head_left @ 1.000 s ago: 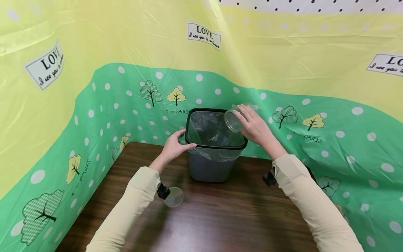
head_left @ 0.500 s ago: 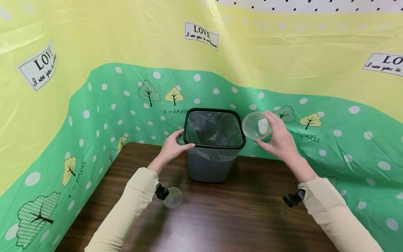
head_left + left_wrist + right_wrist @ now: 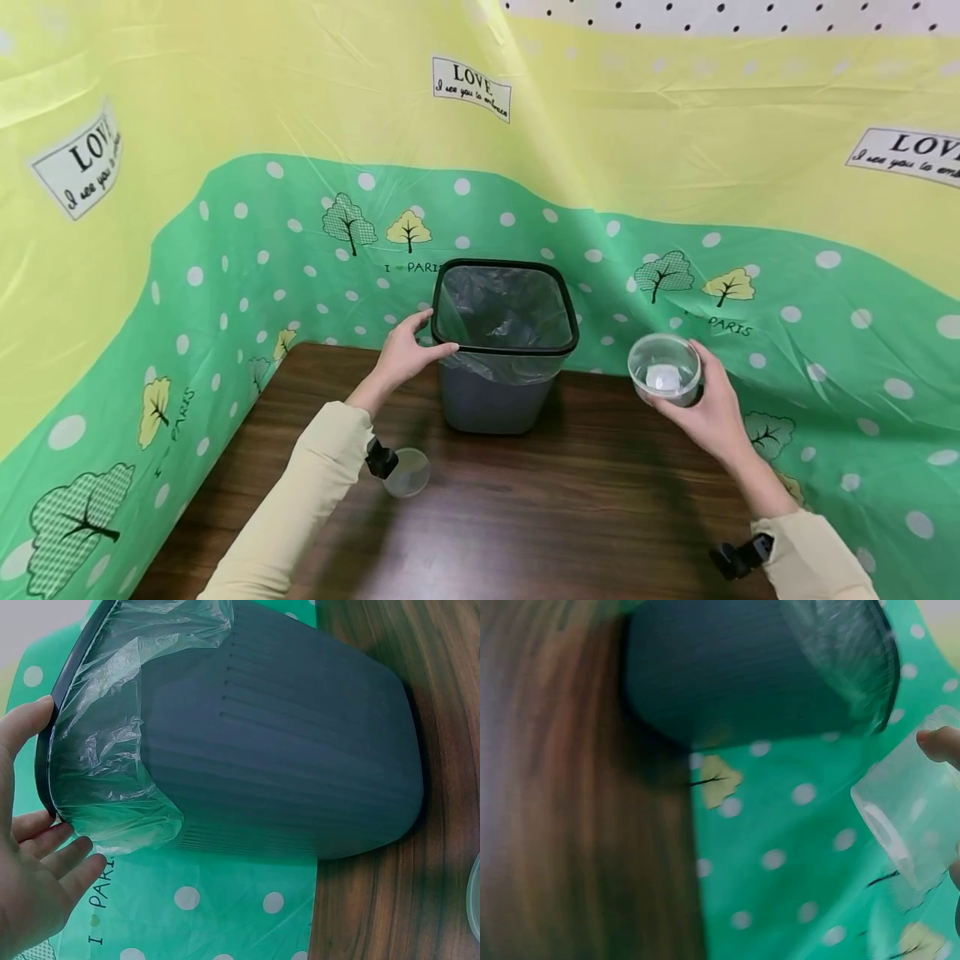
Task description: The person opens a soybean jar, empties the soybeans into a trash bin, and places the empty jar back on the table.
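Note:
A grey trash bin (image 3: 495, 396) with a black rim stands on the table, lined with a clear plastic bag (image 3: 112, 750). At the rim's left corner, my left hand (image 3: 405, 354) rests its thumb and fingertips, with the fingers fairly straight. To the right of the bin, my right hand (image 3: 712, 412) holds a clear plastic cup (image 3: 663, 367) above the table, its mouth tipped toward the head camera. Something white shows at the cup's bottom. In the right wrist view the cup (image 3: 915, 810) is partly cut off, with a thumb and a fingertip against its side.
A clear round lid (image 3: 407, 473) lies on the brown wooden table (image 3: 525, 517), near my left wrist. Behind and beside the table hangs a green and yellow printed curtain (image 3: 300, 275).
My right hand has moved from over the bin to the right and down with the cup, turning its mouth upward. The left hand has stayed at the rim.

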A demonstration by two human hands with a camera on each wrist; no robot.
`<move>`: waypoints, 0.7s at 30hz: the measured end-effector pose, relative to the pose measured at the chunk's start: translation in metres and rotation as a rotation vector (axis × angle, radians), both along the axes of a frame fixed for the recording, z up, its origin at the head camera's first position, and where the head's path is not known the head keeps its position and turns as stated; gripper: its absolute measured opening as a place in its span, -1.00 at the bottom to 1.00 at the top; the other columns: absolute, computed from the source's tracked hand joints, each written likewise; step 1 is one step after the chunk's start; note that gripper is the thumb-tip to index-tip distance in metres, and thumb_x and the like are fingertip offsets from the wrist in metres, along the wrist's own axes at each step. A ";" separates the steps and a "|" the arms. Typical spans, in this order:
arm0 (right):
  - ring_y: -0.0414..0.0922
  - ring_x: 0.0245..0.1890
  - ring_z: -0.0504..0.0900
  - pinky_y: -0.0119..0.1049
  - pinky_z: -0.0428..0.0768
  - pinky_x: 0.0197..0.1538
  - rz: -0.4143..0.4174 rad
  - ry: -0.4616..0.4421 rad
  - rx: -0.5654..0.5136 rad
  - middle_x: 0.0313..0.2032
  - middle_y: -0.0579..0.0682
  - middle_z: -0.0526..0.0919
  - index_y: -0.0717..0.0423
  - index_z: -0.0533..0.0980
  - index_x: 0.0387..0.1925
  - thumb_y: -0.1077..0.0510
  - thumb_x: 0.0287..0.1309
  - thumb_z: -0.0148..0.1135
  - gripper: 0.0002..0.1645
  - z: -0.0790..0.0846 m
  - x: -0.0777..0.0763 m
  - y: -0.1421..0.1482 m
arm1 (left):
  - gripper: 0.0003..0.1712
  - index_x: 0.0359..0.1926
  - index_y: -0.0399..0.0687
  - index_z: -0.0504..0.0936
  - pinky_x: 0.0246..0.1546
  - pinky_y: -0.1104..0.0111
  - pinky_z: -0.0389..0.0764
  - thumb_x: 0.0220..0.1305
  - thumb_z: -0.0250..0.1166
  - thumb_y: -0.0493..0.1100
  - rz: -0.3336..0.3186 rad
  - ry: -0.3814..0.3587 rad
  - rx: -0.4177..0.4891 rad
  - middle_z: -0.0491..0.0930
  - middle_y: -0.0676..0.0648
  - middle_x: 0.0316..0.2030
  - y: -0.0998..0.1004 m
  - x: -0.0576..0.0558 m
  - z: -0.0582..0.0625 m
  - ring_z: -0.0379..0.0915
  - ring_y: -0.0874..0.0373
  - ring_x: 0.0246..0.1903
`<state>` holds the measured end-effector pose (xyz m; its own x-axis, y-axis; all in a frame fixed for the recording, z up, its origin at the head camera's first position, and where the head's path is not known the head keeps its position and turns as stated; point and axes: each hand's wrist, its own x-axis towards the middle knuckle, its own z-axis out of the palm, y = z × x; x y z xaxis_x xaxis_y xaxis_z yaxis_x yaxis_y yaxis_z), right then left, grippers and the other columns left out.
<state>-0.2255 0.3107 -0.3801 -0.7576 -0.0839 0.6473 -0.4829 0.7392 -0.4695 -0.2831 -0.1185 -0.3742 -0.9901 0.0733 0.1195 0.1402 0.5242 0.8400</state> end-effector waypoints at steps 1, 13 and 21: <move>0.23 0.00 0.33 -0.29 0.29 0.02 -0.018 -0.016 -0.015 0.08 0.36 0.33 0.26 0.16 0.27 0.36 -0.57 0.53 0.20 -0.008 0.003 0.003 | -0.03 0.34 0.02 0.18 0.16 0.05 0.27 -0.07 0.36 0.22 -0.002 0.001 0.000 0.15 -0.07 0.31 0.000 0.000 0.000 0.08 0.00 0.27; 0.09 0.03 0.30 -0.85 0.14 -0.13 -0.164 -0.291 -0.245 0.13 0.26 0.28 0.22 0.07 0.31 0.29 -0.32 0.50 0.13 -0.101 0.034 0.017 | -0.06 0.33 -0.02 0.19 0.17 0.05 0.25 -0.03 0.36 0.15 -0.016 0.021 0.020 0.14 -0.07 0.31 0.001 -0.001 0.000 0.07 -0.01 0.28; 0.09 0.09 0.29 -0.86 0.12 -0.15 -0.254 -0.386 -0.331 0.17 0.23 0.25 0.23 0.07 0.30 0.23 -0.30 0.50 0.11 -0.144 0.042 0.019 | -0.06 0.34 0.01 0.18 0.18 0.07 0.25 -0.02 0.35 0.17 -0.027 0.013 0.041 0.13 -0.06 0.32 0.000 0.000 -0.001 0.07 0.01 0.28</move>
<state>-0.1833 0.3295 -0.5245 -0.9145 0.2923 0.2797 -0.0562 0.5930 -0.8033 -0.2830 -0.1183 -0.3748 -0.9862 0.0948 0.1355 0.1646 0.4852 0.8588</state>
